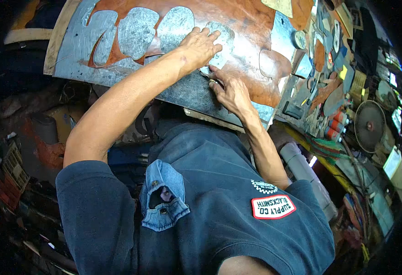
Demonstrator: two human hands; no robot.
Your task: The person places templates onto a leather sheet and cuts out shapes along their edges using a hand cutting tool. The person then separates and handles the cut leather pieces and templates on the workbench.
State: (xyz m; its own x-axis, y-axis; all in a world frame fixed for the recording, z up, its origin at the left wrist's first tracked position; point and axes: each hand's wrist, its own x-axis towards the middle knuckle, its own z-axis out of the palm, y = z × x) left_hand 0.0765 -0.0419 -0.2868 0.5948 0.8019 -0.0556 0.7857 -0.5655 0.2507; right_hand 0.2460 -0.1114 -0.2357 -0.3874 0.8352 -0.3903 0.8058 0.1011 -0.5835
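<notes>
Head view. Left hand [197, 50] noted at upper centre of the frame, palm down, fingers [215, 35] spread moderately apart, pressed on a rounded grey shape [225, 33]; no grip around any object seen. Not determinable whether template or opening in the leather sheet [251, 23].

Right hand [234, 94] noted just below and to the right, near the counter edge; thumb and forefinger drawn nearly together, apparently on a small object [213, 81] at the lower margin of the grey shape. Kind of object too small to tell; remaining fingers curled in.

Leather sheet, brown and glossy, observed across the top of the frame, laid over the grey, scratched counter [187, 95]. Rounded openings [138, 32] recorded in the leather at upper left. Loose rounded brown piece [274, 63] found right of the hands, lying on the sheet. Further right: round tin [298, 40], assorted scraps [334, 98], red-and-white spools [333, 134]. Fan [369, 126] located at right edge of the frame.
</notes>
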